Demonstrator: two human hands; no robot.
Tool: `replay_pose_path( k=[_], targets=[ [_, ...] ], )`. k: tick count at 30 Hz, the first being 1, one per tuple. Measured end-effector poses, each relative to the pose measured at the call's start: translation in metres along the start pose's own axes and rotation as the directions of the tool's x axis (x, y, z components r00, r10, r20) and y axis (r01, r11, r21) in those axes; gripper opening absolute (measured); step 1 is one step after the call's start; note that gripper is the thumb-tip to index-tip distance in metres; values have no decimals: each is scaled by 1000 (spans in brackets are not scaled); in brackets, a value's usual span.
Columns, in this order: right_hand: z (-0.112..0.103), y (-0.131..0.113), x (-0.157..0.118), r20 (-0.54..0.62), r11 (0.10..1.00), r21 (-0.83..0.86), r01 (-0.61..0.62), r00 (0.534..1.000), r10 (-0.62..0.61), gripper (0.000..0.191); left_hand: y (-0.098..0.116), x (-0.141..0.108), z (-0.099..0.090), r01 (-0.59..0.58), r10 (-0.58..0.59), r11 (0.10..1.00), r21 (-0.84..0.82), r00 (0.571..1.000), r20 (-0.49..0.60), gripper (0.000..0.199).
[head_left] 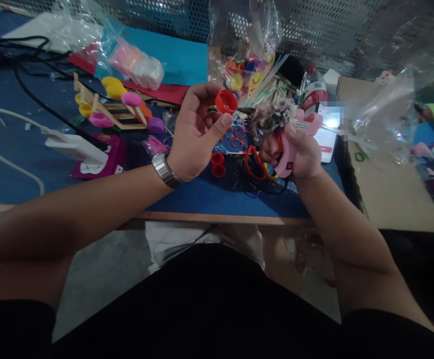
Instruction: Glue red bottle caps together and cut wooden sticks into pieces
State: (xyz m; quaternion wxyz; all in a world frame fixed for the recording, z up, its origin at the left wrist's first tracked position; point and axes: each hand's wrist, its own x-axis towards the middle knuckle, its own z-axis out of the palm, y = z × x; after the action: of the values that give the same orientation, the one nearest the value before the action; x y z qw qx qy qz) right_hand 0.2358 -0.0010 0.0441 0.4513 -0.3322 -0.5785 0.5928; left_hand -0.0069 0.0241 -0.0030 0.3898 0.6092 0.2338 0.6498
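Between the thumb and fingers of my left hand (198,134) is a red bottle cap (226,101), its hollow side showing. My right hand (303,152) is wrapped round a pink glue gun (288,154), whose nozzle side points left toward the cap. Greyish fluffy clumps (275,115) sit around the front of the gun. Two more red caps (217,165) lie on the blue table below and between my hands. Red-handled scissors (254,162) rest beside my right hand.
A popsicle-stick model with coloured caps (115,107), a purple power strip (115,155) and cables are at the left. Plastic bags, sticks, a bottle (313,92) and a lit phone (329,132) stand or lie behind. Cardboard (385,184) is at the right.
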Motion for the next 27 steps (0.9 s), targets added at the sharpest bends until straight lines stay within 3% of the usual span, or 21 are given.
replay_pose_path(
  k=[9,15,18,22,27],
  targets=[
    [5,-3,0,18,1000,6,-5,1000,5,66,-12,3,-2,-30,30,999,-44,1000,1,48],
    [3,-3,1,-71,995,-82,-59,996,54,74,-11,2,-2,-18,18,999,-26,1000,4,53],
    [3,-4,1,-45,998,-56,-42,998,39,73,-11,2,-3,-36,38,998,-53,999,34,49],
    [4,-3,0,-15,1000,-6,-21,1000,21,70,-10,1,-2,22,-22,999,-33,1000,22,52],
    [2,-4,0,-60,995,-81,-67,996,62,76,-11,0,-2,43,-43,999,-8,999,12,57]
  ],
)
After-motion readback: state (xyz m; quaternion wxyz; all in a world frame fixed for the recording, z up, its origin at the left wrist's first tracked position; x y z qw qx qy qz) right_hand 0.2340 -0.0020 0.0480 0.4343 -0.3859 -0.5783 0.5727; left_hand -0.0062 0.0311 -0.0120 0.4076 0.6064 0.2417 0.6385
